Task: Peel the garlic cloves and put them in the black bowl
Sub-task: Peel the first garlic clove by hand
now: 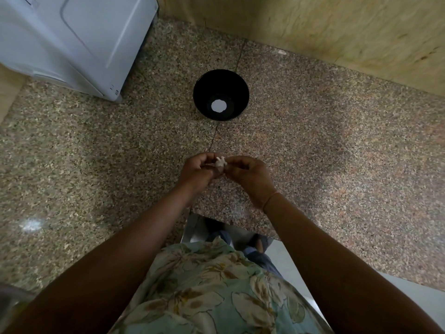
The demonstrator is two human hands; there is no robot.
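OK, both hands up in front of me, mid-frame, over the speckled granite worktop (313,141). Left hand (198,169) curled, fingers & thumb pinching the garlic clove (220,162) from the left. Right hand (248,174) curled too, fingertips on the same clove from the right. So 2 hands, 1 clove, knuckles nearly touching. Clove sits between the fingertips, pale, w/ a ragged bit of white skin sticking up on top. Can't tell how much skin is on it, too small & half hidden by my fingers. It's held above the worktop, not resting on it.

Black bowl (204,92) stands farther away, straight ahead of the hands, well apart from them, upright on the worktop. Round white spot (218,106) at the bottom of it; glare or a thing, can't tell.

Seam (214,138) in the stone runs from the bowl toward my hands. Far left: white appliance (72,39) on the worktop, corner pointing toward the bowl. Far right: yellowish wood-look wall panel (337,27) along the back edge. Thin band (271,198) on my right wrist. Near side: my floral shirt (212,285), pale green w/ cream leaves, between both forearms. Bright smudge of light (31,224) on the stone, near left.
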